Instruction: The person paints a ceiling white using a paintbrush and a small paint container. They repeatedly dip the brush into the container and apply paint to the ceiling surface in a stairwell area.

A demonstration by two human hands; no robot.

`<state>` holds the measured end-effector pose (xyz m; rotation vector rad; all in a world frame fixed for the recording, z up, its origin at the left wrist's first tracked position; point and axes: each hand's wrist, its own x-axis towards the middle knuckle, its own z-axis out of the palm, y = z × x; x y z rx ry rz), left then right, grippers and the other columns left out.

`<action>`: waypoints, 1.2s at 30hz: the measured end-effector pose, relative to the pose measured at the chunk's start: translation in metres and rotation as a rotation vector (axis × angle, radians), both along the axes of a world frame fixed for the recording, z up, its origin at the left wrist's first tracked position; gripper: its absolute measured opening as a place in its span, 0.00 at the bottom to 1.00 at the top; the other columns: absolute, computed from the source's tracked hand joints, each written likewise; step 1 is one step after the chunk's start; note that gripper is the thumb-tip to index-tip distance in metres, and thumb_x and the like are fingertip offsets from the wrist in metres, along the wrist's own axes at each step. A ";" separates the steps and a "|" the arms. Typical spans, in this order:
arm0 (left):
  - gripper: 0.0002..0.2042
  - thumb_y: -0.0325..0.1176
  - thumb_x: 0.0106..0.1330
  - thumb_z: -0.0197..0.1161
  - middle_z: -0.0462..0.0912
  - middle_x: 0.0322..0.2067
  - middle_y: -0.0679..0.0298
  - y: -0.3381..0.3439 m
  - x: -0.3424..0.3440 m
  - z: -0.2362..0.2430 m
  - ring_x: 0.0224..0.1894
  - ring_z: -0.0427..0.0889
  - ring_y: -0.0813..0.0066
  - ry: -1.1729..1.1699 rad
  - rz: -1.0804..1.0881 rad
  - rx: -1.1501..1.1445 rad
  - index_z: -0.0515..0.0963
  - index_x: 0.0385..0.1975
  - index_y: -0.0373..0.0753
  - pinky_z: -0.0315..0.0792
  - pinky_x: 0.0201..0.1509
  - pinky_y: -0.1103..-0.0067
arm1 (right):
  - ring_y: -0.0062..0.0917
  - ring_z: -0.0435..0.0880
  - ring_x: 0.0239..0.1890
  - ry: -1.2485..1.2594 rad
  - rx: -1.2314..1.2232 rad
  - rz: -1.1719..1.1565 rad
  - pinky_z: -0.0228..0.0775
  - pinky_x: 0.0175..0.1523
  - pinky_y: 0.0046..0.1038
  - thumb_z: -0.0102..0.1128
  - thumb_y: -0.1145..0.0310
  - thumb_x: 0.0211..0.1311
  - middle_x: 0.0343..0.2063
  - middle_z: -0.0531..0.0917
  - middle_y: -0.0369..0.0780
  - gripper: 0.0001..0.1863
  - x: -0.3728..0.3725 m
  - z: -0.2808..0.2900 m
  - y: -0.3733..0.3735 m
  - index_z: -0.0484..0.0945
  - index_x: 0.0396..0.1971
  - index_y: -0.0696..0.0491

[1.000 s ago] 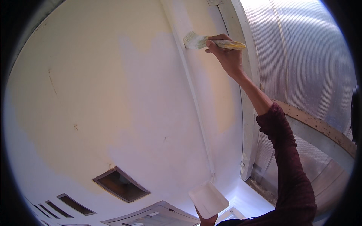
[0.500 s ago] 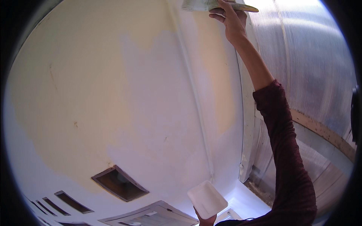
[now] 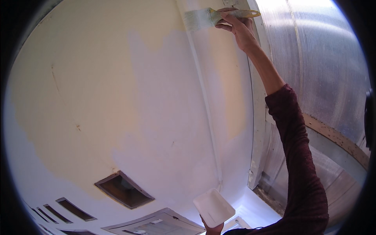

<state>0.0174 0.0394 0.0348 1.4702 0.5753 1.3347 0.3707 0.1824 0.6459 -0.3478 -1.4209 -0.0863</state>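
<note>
Seeming light, the soft-tipped brush (image 3: 199,19) is best handle-held, as by the curled right hand (image 3: 237,23); tray (image 3: 214,206) clasped by left hand (image 3: 214,230).

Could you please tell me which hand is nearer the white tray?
Left: the left hand holds the white tray at its lower edge; the right hand, holding the paintbrush, is well above.

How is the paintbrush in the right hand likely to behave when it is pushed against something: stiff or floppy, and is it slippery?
The paintbrush probably bends mainly at its bristles, which form a broad, fringed end. Its long handle looks solid, so likely stiff. Whitish smears next to the bristles, near where the right hand grips it, might make it somewhat slippery.
</note>
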 end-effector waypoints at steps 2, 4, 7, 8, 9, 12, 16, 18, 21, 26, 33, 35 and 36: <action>0.30 0.30 0.67 0.65 0.74 0.60 0.60 -0.001 0.000 0.006 0.61 0.76 0.64 0.176 0.091 0.139 0.61 0.67 0.40 0.73 0.64 0.66 | 0.33 0.86 0.45 0.018 0.055 0.038 0.84 0.53 0.36 0.65 0.64 0.63 0.44 0.82 0.48 0.23 0.002 -0.003 -0.003 0.75 0.52 0.64; 0.27 0.33 0.70 0.61 0.74 0.60 0.60 -0.002 -0.002 0.000 0.63 0.75 0.64 -0.007 -0.008 -0.004 0.61 0.67 0.41 0.72 0.65 0.66 | 0.33 0.86 0.45 0.025 0.047 0.070 0.84 0.53 0.36 0.64 0.64 0.63 0.44 0.82 0.48 0.21 0.002 -0.010 -0.004 0.75 0.51 0.63; 0.24 0.39 0.74 0.54 0.74 0.61 0.62 0.000 -0.004 -0.027 0.64 0.73 0.64 -0.616 -0.271 -0.526 0.61 0.67 0.42 0.70 0.67 0.65 | 0.32 0.86 0.45 0.031 -0.023 0.073 0.84 0.52 0.35 0.64 0.65 0.64 0.44 0.82 0.48 0.19 0.002 -0.025 -0.001 0.77 0.49 0.62; 0.24 0.41 0.75 0.53 0.73 0.61 0.62 0.000 -0.003 -0.034 0.64 0.73 0.64 -0.670 -0.230 -0.622 0.61 0.68 0.42 0.70 0.67 0.64 | 0.31 0.86 0.45 0.042 -0.023 0.063 0.84 0.52 0.35 0.64 0.65 0.64 0.44 0.82 0.47 0.19 0.002 -0.029 0.000 0.77 0.49 0.62; 0.24 0.42 0.76 0.52 0.73 0.62 0.62 -0.001 -0.003 -0.037 0.65 0.73 0.64 -0.598 -0.183 -0.589 0.61 0.68 0.42 0.69 0.67 0.64 | 0.31 0.86 0.45 0.055 -0.024 0.050 0.84 0.52 0.35 0.64 0.66 0.64 0.44 0.82 0.47 0.18 0.003 -0.033 0.000 0.77 0.48 0.62; 0.24 0.43 0.76 0.50 0.72 0.62 0.63 -0.003 -0.005 -0.041 0.65 0.72 0.63 -0.348 -0.122 -0.379 0.61 0.68 0.43 0.69 0.67 0.63 | 0.29 0.86 0.44 0.068 0.008 0.106 0.84 0.51 0.34 0.63 0.66 0.64 0.43 0.83 0.46 0.18 0.005 -0.043 -0.003 0.77 0.48 0.62; 0.23 0.44 0.76 0.51 0.73 0.62 0.63 -0.004 -0.009 -0.033 0.65 0.72 0.64 -0.615 -0.291 -0.510 0.63 0.67 0.43 0.69 0.67 0.64 | 0.28 0.85 0.44 0.088 -0.028 0.046 0.84 0.52 0.34 0.61 0.65 0.66 0.42 0.83 0.45 0.17 0.000 -0.055 -0.002 0.78 0.48 0.62; 0.23 0.45 0.76 0.50 0.72 0.63 0.63 -0.005 -0.005 -0.032 0.65 0.71 0.63 -0.637 -0.243 -0.578 0.63 0.67 0.44 0.68 0.67 0.62 | 0.28 0.85 0.44 0.147 0.025 0.059 0.84 0.51 0.34 0.61 0.65 0.67 0.43 0.83 0.45 0.17 -0.001 -0.053 -0.004 0.78 0.47 0.62; 0.24 0.46 0.77 0.48 0.71 0.64 0.63 -0.002 0.002 -0.024 0.66 0.70 0.62 -0.739 -0.228 -0.759 0.62 0.68 0.45 0.67 0.68 0.60 | 0.28 0.85 0.44 0.072 0.131 -0.047 0.84 0.51 0.33 0.63 0.66 0.65 0.43 0.83 0.45 0.17 -0.004 -0.030 -0.018 0.78 0.48 0.62; 0.25 0.49 0.77 0.46 0.69 0.66 0.63 -0.005 0.011 0.018 0.67 0.69 0.60 -0.831 -0.110 -1.008 0.60 0.70 0.48 0.65 0.69 0.56 | 0.26 0.86 0.37 -0.160 0.512 -0.471 0.83 0.41 0.28 0.65 0.67 0.65 0.38 0.85 0.43 0.16 -0.015 0.040 -0.032 0.79 0.46 0.62; 0.26 0.53 0.78 0.42 0.66 0.68 0.62 -0.014 0.015 0.058 0.68 0.67 0.57 -0.898 0.024 -1.191 0.58 0.72 0.52 0.62 0.70 0.51 | 0.32 0.88 0.36 0.162 0.125 0.001 0.85 0.41 0.33 0.64 0.70 0.64 0.39 0.85 0.47 0.17 -0.024 0.092 -0.008 0.78 0.48 0.64; 0.27 0.55 0.78 0.42 0.66 0.69 0.63 -0.017 0.018 0.061 0.69 0.66 0.57 -0.863 0.026 -1.199 0.58 0.72 0.52 0.60 0.71 0.51 | 0.33 0.88 0.36 0.204 0.012 0.065 0.86 0.41 0.35 0.64 0.70 0.64 0.39 0.85 0.48 0.16 -0.003 0.089 0.009 0.77 0.47 0.65; 0.27 0.56 0.77 0.42 0.65 0.69 0.63 -0.019 0.018 0.063 0.69 0.65 0.57 -0.853 0.025 -1.204 0.59 0.72 0.52 0.60 0.72 0.51 | 0.34 0.88 0.36 0.219 -0.047 0.099 0.86 0.42 0.36 0.63 0.70 0.64 0.38 0.85 0.49 0.16 -0.001 0.090 0.013 0.77 0.47 0.65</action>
